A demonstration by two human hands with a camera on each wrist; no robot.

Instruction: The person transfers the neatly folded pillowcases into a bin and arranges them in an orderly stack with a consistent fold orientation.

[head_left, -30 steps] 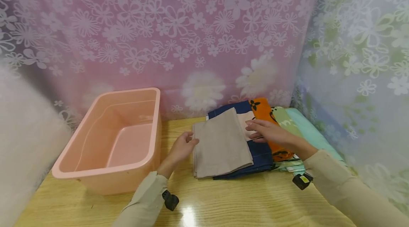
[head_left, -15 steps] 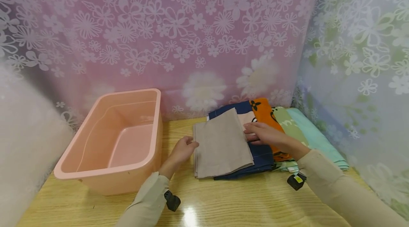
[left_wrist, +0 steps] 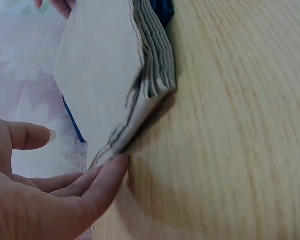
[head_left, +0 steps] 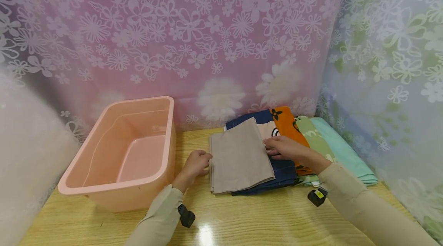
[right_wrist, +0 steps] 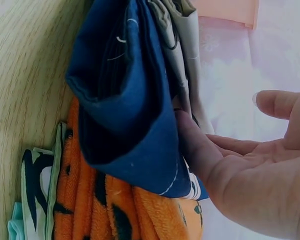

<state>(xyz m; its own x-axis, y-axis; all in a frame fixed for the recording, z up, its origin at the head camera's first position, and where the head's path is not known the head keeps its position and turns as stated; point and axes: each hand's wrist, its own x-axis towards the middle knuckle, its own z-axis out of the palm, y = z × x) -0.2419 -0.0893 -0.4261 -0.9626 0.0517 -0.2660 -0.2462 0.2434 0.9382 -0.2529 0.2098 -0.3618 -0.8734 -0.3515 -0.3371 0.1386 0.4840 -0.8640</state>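
A folded beige-grey cloth point(head_left: 240, 157) lies askew on top of a folded navy blue cloth point(head_left: 285, 173). My left hand point(head_left: 196, 165) is at the beige cloth's left edge. In the left wrist view its fingertips point(left_wrist: 112, 167) touch the layered edge low down, while the thumb point(left_wrist: 32, 136) stays apart. On the other side, my right hand point(head_left: 287, 149) reaches over the navy cloth to the beige cloth's right edge. The right wrist view has its fingers point(right_wrist: 197, 145) extended at the border between the two cloths, with the thumb point(right_wrist: 275, 104) raised away.
To the left stands a pink plastic basin point(head_left: 169, 153). Right of the navy cloth overlap an orange patterned cloth point(head_left: 288, 123), a green patterned one point(head_left: 315, 138) and a mint one point(head_left: 342, 153). A floral curtain point(head_left: 221, 46) hangs behind the wooden table point(head_left: 242, 219).
My right hand has come down and slightly left to the beige cloth's right edge. The left hand has shifted slightly at the left edge. The cloths lie as before.
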